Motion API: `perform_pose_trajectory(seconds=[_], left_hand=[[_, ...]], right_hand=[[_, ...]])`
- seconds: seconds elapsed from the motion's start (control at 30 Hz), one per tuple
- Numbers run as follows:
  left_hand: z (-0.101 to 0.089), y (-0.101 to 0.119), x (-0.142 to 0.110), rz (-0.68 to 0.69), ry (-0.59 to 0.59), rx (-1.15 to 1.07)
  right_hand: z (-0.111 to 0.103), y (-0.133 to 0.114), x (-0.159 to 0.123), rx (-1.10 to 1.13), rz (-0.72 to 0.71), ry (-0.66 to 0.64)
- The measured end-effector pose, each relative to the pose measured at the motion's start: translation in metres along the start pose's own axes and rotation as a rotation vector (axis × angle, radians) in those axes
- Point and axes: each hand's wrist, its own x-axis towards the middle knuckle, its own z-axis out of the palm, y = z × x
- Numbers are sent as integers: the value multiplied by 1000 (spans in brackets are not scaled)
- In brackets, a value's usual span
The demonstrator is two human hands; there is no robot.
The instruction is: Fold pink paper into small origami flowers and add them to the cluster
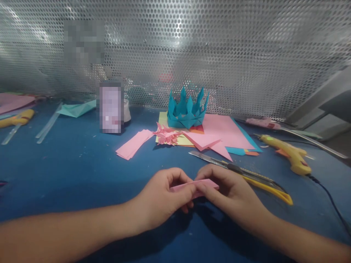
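A small folded strip of pink paper [208, 182] is pinched between my two hands, just above the blue table. My left hand [170, 190] grips its left part, thumb on top and fingers curled beneath. At the right part, my right hand [227, 186] closes on it, the two thumbs nearly meeting in the middle. Beyond my hands lie a stack of pink paper strips [134, 144] and a cluster of pointed pink folded pieces [166, 134]. A yellow utility knife [246, 173] with its blade out lies just behind my right hand.
A teal folded-paper crown [188, 113] stands on coloured paper sheets [227, 128]. Right of it lies a yellow glue gun [287, 151] with a black cord. A phone [111, 109] stands upright at the back left, near clear glue sticks [49, 122]. A perforated metal panel [175, 44] closes off the back.
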Motion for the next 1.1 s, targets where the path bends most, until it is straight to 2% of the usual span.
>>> perform_pose_trajectory(seconds=[0.23, 0.37, 0.5, 0.6, 0.7, 0.87, 1.1], left_hand=[[0, -2, 0, 19, 70, 17], [-2, -2, 1, 31, 142, 61], [-2, -2, 3, 142, 167, -67], [-1, -2, 3, 200, 121, -229], [1, -2, 3, 195, 39, -218], [1, 0, 3, 177, 98, -194], [0, -1, 3, 175, 30, -182]], right_hand=[[2, 0, -1, -30, 23, 70], [-1, -1, 0, -12, 95, 35], [-4, -2, 2, 24, 144, 47], [-4, -2, 3, 171, 160, 67], [-1, -1, 3, 318, 180, 10], [1, -3, 2, 312, 183, -6], [1, -8, 1, 287, 260, -15]])
